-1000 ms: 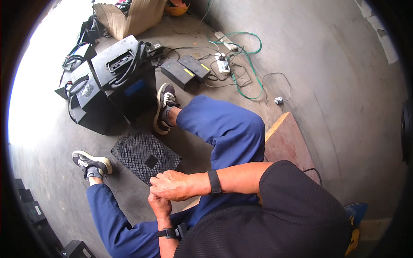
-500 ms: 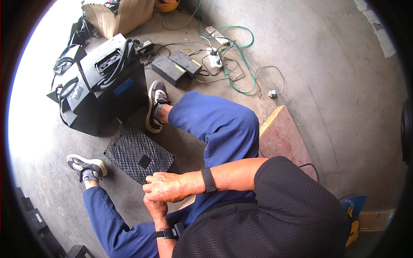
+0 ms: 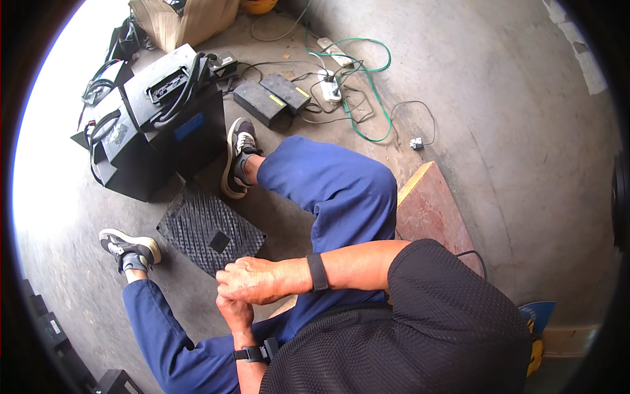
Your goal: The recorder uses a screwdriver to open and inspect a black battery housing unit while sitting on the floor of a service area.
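I sit on the floor in blue trousers [image 3: 328, 190] and a black mesh shirt. My right hand [image 3: 252, 281], with a black band on the wrist, lies curled over my left hand [image 3: 235, 314], which comes up from below with a black watch on its wrist. The two hands press together in front of my lap. No object shows between them, and the left fingers are hidden under the right hand. A black ribbed square mat [image 3: 209, 230] lies on the concrete just beyond the hands, between my two shoes [image 3: 237, 157].
Two black battery boxes with cables [image 3: 157, 125] stand at the far left. Behind them are flat black chargers [image 3: 272, 98], a white power strip [image 3: 330, 88], a green cable [image 3: 367, 79] and a cardboard box [image 3: 187, 23]. A reddish wooden board [image 3: 433, 210] lies to my right.
The hands stay pressed together and have barely shifted. The view has tipped, so the floor things sit lower in the picture.
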Motion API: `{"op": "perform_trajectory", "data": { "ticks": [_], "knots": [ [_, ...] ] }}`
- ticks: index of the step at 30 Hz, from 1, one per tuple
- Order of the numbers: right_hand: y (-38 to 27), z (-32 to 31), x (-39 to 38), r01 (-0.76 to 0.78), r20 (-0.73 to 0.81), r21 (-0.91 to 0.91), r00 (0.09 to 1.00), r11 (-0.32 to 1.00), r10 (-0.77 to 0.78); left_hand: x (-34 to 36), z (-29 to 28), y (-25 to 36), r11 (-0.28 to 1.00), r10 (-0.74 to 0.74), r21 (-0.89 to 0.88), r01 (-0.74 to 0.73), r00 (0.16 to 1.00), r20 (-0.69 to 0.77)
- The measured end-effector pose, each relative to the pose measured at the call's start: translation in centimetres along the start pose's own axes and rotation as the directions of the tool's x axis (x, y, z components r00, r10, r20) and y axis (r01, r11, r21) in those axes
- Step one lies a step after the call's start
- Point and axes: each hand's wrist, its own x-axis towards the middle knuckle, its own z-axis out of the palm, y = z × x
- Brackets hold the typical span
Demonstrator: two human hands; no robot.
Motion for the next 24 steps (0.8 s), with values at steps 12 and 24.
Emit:
{"op": "perform_trajectory", "data": {
  "ticks": [12,24],
  "knots": [
    [0.3,-0.1,-0.3,0.108,-0.002,-0.047,0.994,0.993,-0.108,0.1,0.4,-0.8,1.000,0.019,-0.015,-0.020,0.998,-0.066],
    [0.0,0.6,-0.1,0.141,-0.030,-0.021,0.990,0.990,-0.141,0.3,0.2,0.0,0.985,0.072,0.162,-0.067,0.997,-0.026]
  ]
}}
